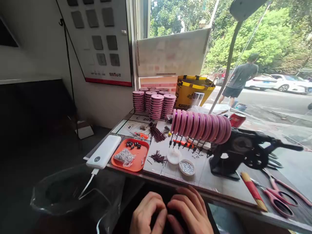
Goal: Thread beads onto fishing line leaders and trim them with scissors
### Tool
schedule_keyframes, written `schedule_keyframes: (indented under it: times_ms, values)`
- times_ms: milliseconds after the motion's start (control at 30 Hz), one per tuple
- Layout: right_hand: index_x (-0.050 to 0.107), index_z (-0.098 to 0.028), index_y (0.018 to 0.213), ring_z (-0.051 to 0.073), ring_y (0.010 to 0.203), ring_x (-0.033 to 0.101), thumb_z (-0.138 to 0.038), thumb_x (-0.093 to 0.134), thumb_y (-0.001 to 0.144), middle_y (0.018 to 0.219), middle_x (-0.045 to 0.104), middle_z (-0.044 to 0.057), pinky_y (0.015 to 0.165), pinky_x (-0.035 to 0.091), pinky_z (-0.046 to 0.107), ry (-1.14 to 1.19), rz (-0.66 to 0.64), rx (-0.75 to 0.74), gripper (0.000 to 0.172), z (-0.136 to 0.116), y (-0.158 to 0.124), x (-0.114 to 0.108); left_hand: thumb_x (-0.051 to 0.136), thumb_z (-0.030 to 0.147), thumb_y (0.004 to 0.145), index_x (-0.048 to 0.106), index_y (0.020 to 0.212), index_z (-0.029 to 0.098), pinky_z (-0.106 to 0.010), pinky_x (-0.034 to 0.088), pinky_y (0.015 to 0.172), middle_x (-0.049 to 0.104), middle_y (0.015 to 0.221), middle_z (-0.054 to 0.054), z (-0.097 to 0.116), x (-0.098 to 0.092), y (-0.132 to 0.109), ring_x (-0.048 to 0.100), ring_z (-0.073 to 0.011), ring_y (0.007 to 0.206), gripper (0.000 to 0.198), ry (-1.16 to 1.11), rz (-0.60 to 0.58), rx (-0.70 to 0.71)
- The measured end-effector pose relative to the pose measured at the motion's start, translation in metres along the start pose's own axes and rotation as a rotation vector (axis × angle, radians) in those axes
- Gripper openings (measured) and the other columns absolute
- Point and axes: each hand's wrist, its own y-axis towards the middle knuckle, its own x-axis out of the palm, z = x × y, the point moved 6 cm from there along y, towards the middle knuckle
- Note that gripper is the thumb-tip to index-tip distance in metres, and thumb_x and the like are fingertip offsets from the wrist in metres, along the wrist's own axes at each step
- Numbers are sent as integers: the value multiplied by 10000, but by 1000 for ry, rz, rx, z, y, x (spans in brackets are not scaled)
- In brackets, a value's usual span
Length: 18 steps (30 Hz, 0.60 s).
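Note:
My left hand [147, 214] and my right hand [191, 209] meet low at the front, below the table's edge, fingers curled and pinched together around something dark that I cannot make out. Just beyond them on the table lie a small dish of silver beads [187, 167], a white lid [174, 155] and a pile of dark thin sticks [158, 157]. A row of pink foam spools [201, 125] sits on a black hand-crank winder [241, 151] to the right.
An orange tray [140, 162] holds a bag of small metal parts beside a white power bank [104, 151]. Stacks of pink spools [153, 104] and a yellow bucket [187, 92] stand behind. Pink scissors [280, 195] lie right. A black-lined bin [70, 195] stands left. A person walks outside.

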Motion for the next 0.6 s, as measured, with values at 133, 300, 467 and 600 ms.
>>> schedule_keyframes:
  times_ms: [133, 300, 467, 600]
  values:
    - [493, -240, 821, 180, 713, 619, -167, 518, 833, 655, 629, -42, 805, 439, 379, 93, 1, 194, 78, 3, -16, 1, 504, 257, 855, 536, 705, 225, -201, 414, 601, 554, 710, 30, 0, -2, 0, 557, -118, 634, 156, -21, -8, -10]
    - [497, -228, 817, 148, 649, 598, -127, 554, 799, 643, 614, -47, 724, 471, 326, 166, 8, 159, 117, -2, -16, 2, 522, 277, 847, 540, 683, 220, -207, 415, 589, 557, 690, 26, -3, -2, 0, 557, -126, 620, 175, -64, 2, -44]
    - [495, -220, 801, 142, 634, 590, -127, 559, 800, 632, 600, -36, 640, 493, 290, 257, 39, 217, 112, 6, -18, 6, 530, 291, 842, 544, 667, 215, -202, 418, 583, 560, 679, 24, -6, 1, 0, 558, -122, 607, 192, -75, 6, -57]
    - [488, -222, 803, 144, 638, 589, -117, 546, 801, 633, 594, -37, 643, 496, 284, 287, 39, 249, 120, 9, -22, 3, 521, 312, 844, 544, 651, 211, -215, 429, 576, 562, 667, 12, -7, -1, 3, 557, -137, 602, 220, -73, 8, -76]
